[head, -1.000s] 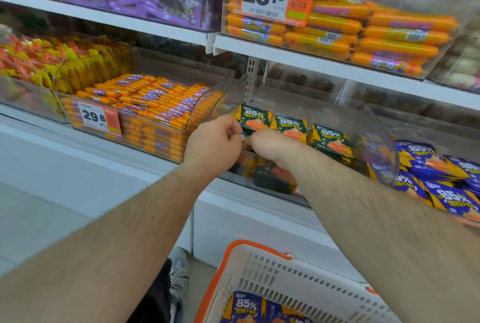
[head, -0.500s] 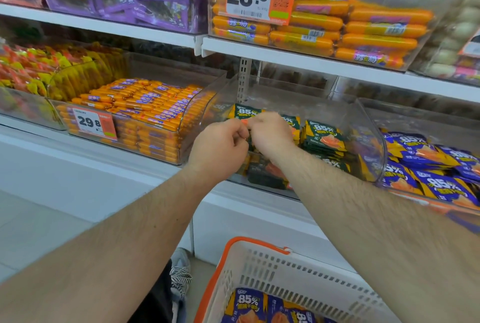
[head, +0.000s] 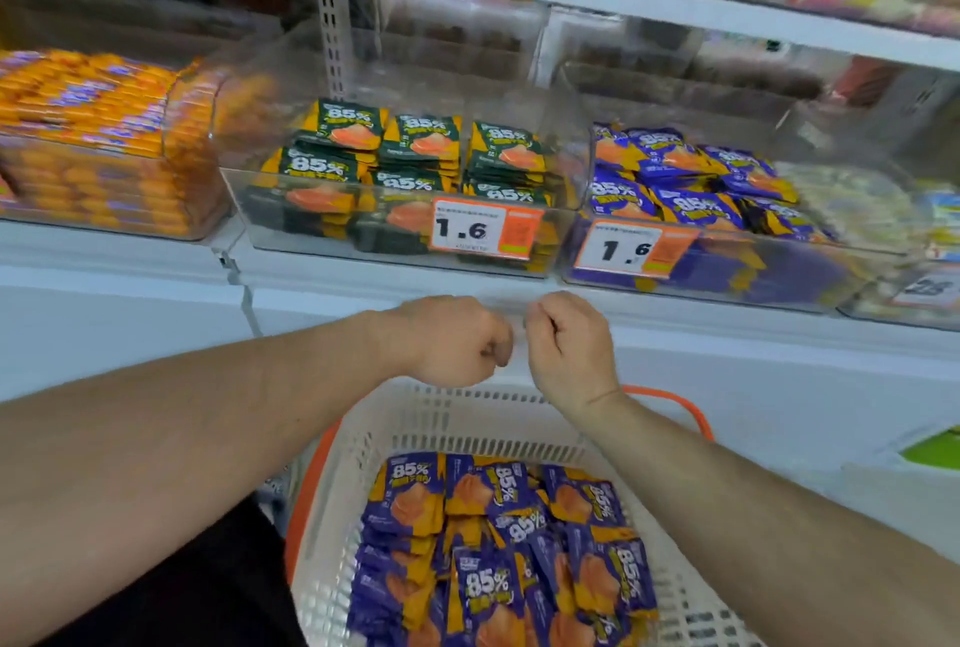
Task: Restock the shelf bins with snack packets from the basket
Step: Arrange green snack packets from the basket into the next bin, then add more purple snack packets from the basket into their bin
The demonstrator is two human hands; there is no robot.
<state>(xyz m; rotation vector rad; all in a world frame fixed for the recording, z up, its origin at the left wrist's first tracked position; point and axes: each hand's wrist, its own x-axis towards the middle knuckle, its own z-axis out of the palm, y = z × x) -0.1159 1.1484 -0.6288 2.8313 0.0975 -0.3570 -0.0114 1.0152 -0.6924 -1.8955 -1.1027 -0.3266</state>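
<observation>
Overhead, both empty curled grips, left hand (head: 449,342) and right hand (head: 566,345), above lengthwise-upright purple packets (head: 498,553).

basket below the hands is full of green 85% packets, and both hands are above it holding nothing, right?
Not quite. The head view shows the basket holds purple 85% packets; the green ones sit in the shelf bin above. The rest stands: the left hand and right hand are above it holding nothing.

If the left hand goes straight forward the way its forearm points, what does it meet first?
Probably the right hand, just beside the left hand; both hover above the basket. Depth is unclear.
</observation>
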